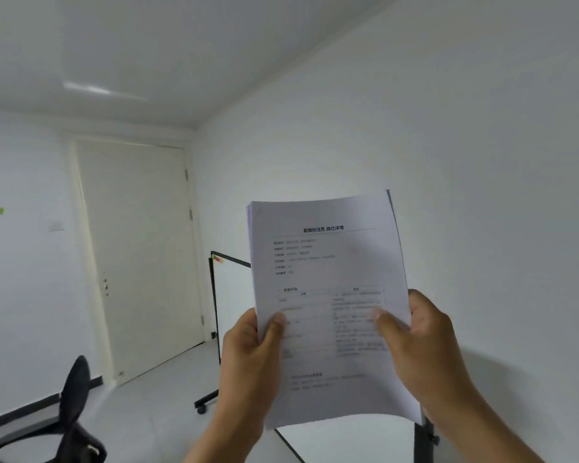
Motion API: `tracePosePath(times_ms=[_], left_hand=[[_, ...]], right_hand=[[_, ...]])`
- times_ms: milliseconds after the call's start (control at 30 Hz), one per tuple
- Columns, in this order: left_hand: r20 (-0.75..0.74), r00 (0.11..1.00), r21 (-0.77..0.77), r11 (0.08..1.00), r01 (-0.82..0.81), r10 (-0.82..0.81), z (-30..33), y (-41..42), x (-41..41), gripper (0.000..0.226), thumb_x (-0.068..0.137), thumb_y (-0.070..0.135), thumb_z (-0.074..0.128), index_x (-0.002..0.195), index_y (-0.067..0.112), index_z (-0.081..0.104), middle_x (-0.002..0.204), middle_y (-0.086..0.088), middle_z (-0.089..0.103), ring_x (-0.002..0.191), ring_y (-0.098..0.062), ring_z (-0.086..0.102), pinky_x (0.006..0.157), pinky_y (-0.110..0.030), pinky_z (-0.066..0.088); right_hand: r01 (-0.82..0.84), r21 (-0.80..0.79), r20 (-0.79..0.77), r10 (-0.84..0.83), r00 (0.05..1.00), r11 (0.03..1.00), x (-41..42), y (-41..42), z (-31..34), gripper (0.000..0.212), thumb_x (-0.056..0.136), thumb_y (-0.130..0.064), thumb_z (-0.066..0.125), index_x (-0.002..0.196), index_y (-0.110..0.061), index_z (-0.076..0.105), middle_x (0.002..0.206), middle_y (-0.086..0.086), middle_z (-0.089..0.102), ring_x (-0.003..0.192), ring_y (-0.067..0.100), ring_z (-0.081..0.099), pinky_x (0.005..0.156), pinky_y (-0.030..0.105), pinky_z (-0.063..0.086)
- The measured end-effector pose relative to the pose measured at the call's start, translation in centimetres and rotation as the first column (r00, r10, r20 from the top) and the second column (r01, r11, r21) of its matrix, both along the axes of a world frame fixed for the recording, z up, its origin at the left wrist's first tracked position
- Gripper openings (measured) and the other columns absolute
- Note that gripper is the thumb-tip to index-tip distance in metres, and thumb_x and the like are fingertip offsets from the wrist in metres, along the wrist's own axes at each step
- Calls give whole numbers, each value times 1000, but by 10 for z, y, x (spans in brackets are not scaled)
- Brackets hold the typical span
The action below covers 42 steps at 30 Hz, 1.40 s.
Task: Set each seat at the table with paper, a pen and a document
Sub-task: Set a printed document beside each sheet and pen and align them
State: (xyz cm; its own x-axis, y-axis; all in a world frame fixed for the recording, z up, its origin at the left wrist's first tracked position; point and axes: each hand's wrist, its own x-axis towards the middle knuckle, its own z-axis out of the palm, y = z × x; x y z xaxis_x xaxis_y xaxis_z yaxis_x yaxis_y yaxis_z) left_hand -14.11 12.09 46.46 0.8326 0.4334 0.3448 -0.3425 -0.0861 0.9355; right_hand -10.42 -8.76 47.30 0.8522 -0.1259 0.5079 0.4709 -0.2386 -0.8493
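A stack of printed documents [325, 272] stands upright in the air in front of me, its top sheet showing a heading and blocks of text. My left hand [248, 355] grips the stack's lower left edge, thumb on the front sheet. My right hand [422, 342] grips the lower right edge, thumb likewise pressed on the front. No table, pen or blank paper shows in this view.
A wheeled whiteboard [229, 295] stands behind the stack, against the right wall. A closed white door [137, 248] is at the back. A black office chair [71, 412] sits at the lower left on the grey floor.
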Motion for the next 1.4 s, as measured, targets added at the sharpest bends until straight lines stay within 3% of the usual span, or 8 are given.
tracePosePath(times_ms=[67,233,500,633,767,967,1133,1400], left_hand=[[5,1000,-6,1000,-25,26,0,10,-2,20,112,17,60,104,16,77,93,0,83,86,-24,79,73,-41,66],[16,997,-38,997,-70,71,3,45,-4,20,111,16,60,101,14,77,93,-4,83,93,-36,78,84,-57,65],[-4,989,-57,988,-147,147,0,125,-16,20,111,15,60,103,10,78,96,-9,84,96,-39,77,85,-57,64],[-49,983,-71,981,-182,179,-1,184,-20,22,112,15,59,105,15,80,95,-3,85,87,-26,81,84,-51,66],[-83,976,-67,976,-206,201,-3,244,-25,23,112,15,57,109,16,80,97,-2,85,89,-27,82,86,-52,68],[-121,960,-75,962,-263,253,-10,344,-28,24,113,19,58,107,22,81,97,-2,85,88,-29,82,81,-52,68],[-129,942,-104,941,-323,309,-20,404,-25,24,113,18,58,108,21,81,96,-1,85,79,-21,82,63,-34,65],[-188,896,-114,897,-427,403,-44,471,21,24,114,20,57,113,24,80,101,1,85,86,-22,82,70,-41,67]], right_hand=[[-27,1,24,27,999,1000,-1,16,1,7,105,-18,65,98,-21,67,93,-17,79,85,1,75,63,14,57],[-57,-21,43,58,997,998,-2,56,7,12,104,-14,64,94,-19,64,84,-13,75,79,-14,67,58,2,46],[-208,43,-38,209,977,977,12,139,3,12,103,-13,65,101,-23,71,97,-11,81,88,13,78,76,41,65],[-283,68,-87,288,954,957,21,199,2,13,103,-9,64,103,-20,72,96,-8,82,87,18,79,74,44,66],[-358,100,-151,370,917,928,34,262,-2,13,102,-8,63,105,-17,72,98,-1,82,90,29,79,80,55,67],[-455,158,-191,479,857,876,45,364,-7,16,104,-5,63,110,-15,74,101,3,83,94,32,79,83,55,67],[-521,173,-226,549,805,836,64,433,-13,18,104,-3,62,111,-13,74,102,3,83,95,31,80,87,56,66],[-617,200,-257,649,716,761,133,518,-44,16,106,-9,62,115,-16,73,107,2,82,100,31,79,85,53,67]])
